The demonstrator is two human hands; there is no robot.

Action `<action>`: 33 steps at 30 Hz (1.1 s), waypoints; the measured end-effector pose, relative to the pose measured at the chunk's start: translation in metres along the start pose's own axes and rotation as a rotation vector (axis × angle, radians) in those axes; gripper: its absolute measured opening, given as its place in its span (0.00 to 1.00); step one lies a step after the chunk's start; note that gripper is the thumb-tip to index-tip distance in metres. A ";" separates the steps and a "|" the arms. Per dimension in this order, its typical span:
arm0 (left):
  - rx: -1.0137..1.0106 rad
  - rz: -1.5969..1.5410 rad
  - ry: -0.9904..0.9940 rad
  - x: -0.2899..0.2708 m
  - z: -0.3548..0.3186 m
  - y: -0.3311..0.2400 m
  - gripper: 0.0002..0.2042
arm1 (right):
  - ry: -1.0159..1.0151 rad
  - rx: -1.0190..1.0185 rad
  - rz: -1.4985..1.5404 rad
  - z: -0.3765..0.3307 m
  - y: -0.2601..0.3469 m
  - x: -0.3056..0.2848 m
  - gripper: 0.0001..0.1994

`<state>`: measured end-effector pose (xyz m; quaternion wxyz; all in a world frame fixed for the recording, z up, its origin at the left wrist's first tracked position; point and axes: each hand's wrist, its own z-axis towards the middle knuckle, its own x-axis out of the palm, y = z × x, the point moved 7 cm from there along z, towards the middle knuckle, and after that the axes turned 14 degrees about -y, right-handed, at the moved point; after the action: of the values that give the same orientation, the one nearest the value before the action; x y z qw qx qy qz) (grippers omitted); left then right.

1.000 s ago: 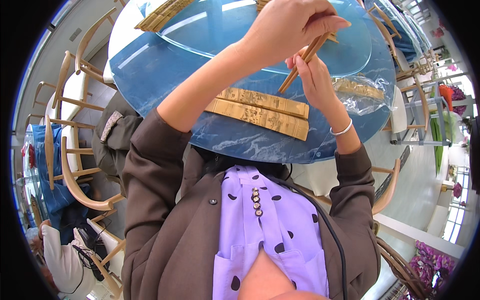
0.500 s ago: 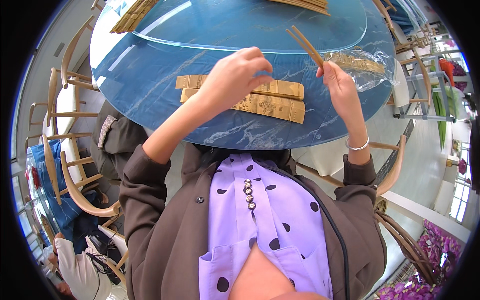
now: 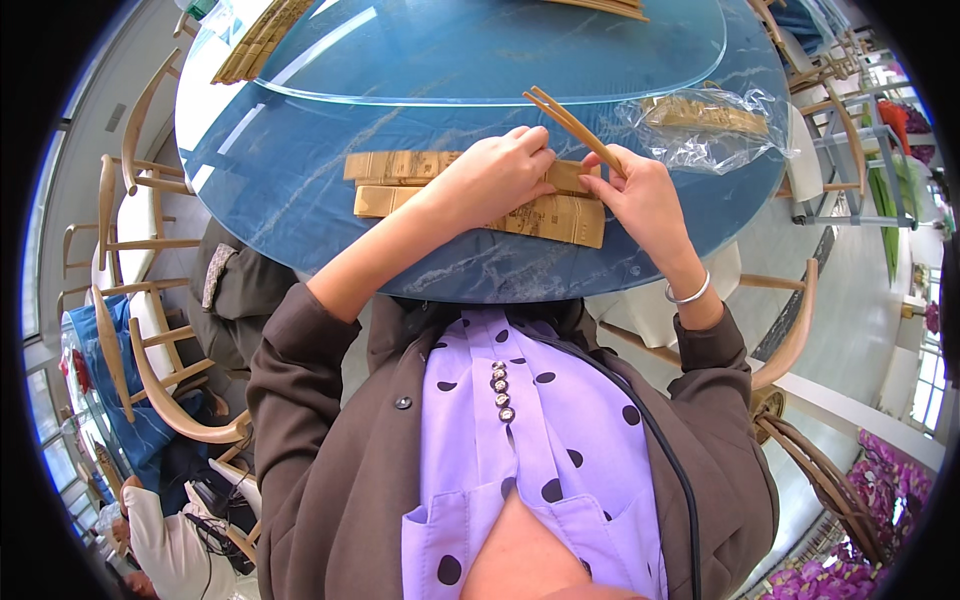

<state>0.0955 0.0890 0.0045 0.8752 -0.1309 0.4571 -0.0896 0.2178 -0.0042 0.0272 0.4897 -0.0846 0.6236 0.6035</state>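
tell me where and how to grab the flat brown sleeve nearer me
Probably by its left end, coming from the left: thumb on top, a finger worked under the short edge. The nearer sleeve lies flat on the blue table, so start at an edge. The left forearm crosses above it; the right hand, holding chopsticks, is close to its right end.

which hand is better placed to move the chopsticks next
Probably the right hand, since the chopsticks are in its grip. The left hand is over the brown printed strips, with no chopsticks visible in it; whether it grips a strip is unclear.
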 end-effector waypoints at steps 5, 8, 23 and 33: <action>0.108 0.058 -0.135 -0.011 0.003 -0.010 0.17 | 0.000 0.000 0.189 0.008 -0.009 0.007 0.09; 0.094 0.119 -0.152 -0.014 0.003 -0.012 0.19 | 0.038 0.106 0.333 0.013 -0.006 0.004 0.11; -0.016 0.095 -0.118 -0.012 -0.001 -0.014 0.21 | 0.269 0.389 0.584 0.008 -0.031 0.011 0.15; -0.059 -0.047 -0.075 -0.009 -0.005 -0.013 0.22 | 0.404 0.473 0.683 0.010 -0.030 0.015 0.16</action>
<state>0.0862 0.0783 0.0126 0.8851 -0.1706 0.4232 -0.0914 0.2361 0.0034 -0.0015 0.1375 0.1238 0.8194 0.5426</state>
